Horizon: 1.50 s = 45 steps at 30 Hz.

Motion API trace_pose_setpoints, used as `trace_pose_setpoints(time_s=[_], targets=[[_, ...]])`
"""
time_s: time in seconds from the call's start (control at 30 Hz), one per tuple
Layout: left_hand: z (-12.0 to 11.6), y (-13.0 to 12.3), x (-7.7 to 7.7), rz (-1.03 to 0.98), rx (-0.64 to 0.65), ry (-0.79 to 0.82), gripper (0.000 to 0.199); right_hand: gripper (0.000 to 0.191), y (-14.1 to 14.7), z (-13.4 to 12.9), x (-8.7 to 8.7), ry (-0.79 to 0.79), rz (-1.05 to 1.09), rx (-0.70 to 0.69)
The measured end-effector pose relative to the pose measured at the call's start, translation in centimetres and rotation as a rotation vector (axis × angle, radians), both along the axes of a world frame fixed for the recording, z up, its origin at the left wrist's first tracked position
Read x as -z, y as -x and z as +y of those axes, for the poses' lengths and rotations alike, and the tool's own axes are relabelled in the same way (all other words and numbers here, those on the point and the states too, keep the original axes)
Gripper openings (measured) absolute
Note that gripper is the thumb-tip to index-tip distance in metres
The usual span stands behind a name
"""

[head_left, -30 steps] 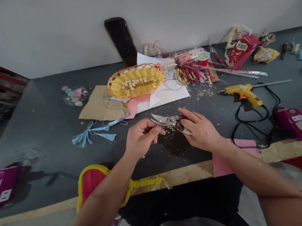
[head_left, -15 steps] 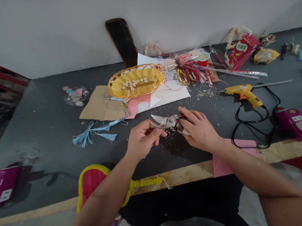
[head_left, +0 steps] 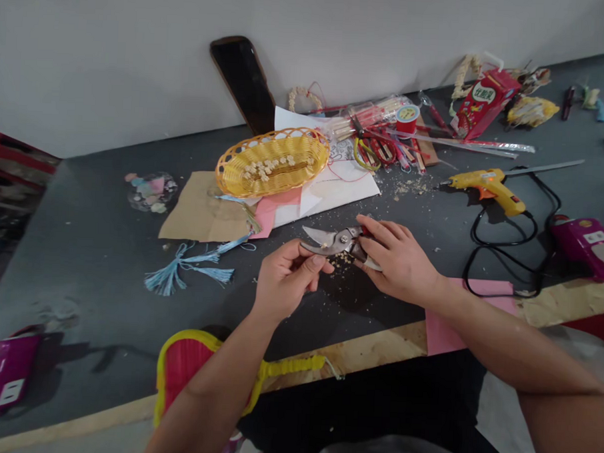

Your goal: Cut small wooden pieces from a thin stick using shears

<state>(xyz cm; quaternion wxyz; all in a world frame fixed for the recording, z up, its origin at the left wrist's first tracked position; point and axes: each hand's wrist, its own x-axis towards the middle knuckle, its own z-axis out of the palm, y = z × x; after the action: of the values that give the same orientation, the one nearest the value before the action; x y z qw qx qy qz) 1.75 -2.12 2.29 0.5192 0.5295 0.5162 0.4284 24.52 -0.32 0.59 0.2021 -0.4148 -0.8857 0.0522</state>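
My right hand [head_left: 400, 261] is wrapped round the handles of metal pruning shears [head_left: 342, 240], whose blades stand apart and point left. At the blade tips my left hand [head_left: 287, 276] is closed in a pinch, holding something too small to make out; a tiny pale bit shows between the blades. Pale crumbs [head_left: 343, 260] lie on the dark table under the shears. Beyond the hands, a yellow woven basket [head_left: 284, 175] holds several small pale pieces.
Blue tassels [head_left: 167, 277] and brown paper [head_left: 195, 212] lie left. A yellow glue gun [head_left: 488, 186] with a black cord and a red drink carton [head_left: 487, 104] are right. A phone [head_left: 243, 80] leans on the wall. A red-and-yellow fan-shaped object [head_left: 186, 355] lies by my left forearm.
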Motion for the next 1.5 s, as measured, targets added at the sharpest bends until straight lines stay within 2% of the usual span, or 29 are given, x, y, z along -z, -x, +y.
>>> trace_pose_setpoints(time_s=[0.27, 0.57, 0.83, 1.5], targets=[[-0.11, -0.21, -0.08, -0.012, -0.016, -0.031, 0.025, 0.027, 0.07, 0.0, 0.03, 0.017, 0.027, -0.005], [-0.27, 0.0, -0.45, 0.123, -0.026, -0.103, 0.023, 0.027, 0.16, -0.05, 0.06, -0.005, 0.037, 0.002], [-0.24, -0.12, -0.69, 0.092, 0.007, -0.13, 0.021, 0.027, 0.28, -0.1, 0.14, -0.013, 0.029, -0.015], [-0.13, 0.21, -0.29, 0.177, -0.004, -0.165, 0.022, 0.026, 0.39, -0.07, 0.06, -0.015, 0.072, -0.007]])
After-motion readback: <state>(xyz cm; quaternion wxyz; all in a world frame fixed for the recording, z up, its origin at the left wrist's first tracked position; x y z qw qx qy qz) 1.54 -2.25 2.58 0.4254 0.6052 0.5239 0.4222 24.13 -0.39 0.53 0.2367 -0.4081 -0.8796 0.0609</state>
